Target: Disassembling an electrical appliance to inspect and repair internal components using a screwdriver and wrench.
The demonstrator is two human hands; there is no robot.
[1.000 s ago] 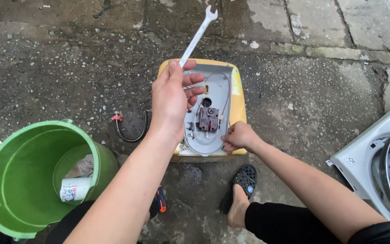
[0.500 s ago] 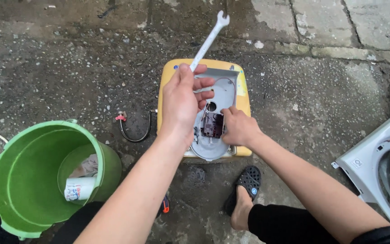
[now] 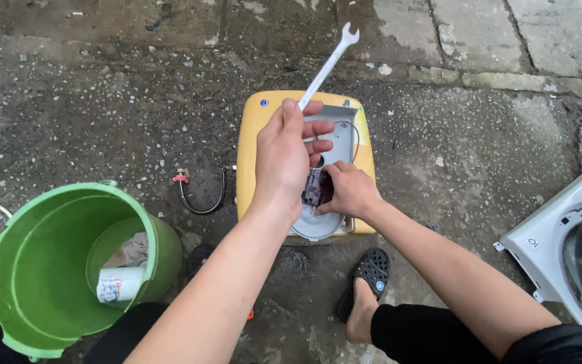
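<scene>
A yellow appliance housing [image 3: 250,135] with a grey inner panel lies on the wet concrete in front of me. My left hand [image 3: 284,158] is closed around the lower end of a long silver open-end wrench [image 3: 328,64], whose jaw points up and away past the housing's far edge. My right hand [image 3: 348,189] grips a small dark electrical part [image 3: 312,191] mounted on the grey panel, fingers wrapped over its right side. A thin wire runs across the panel behind my hands.
A green bucket [image 3: 15,256] holding a white container and a rag stands at the lower left. A short black hose with a red clip [image 3: 200,189] lies left of the housing. A white washing-machine part [image 3: 567,249] sits at right. My sandalled foot [image 3: 365,276] rests below the housing.
My right hand moved up from the housing's lower edge onto the dark part. My left hand with the wrench stayed over the panel, shifting slightly; the view drifted.
</scene>
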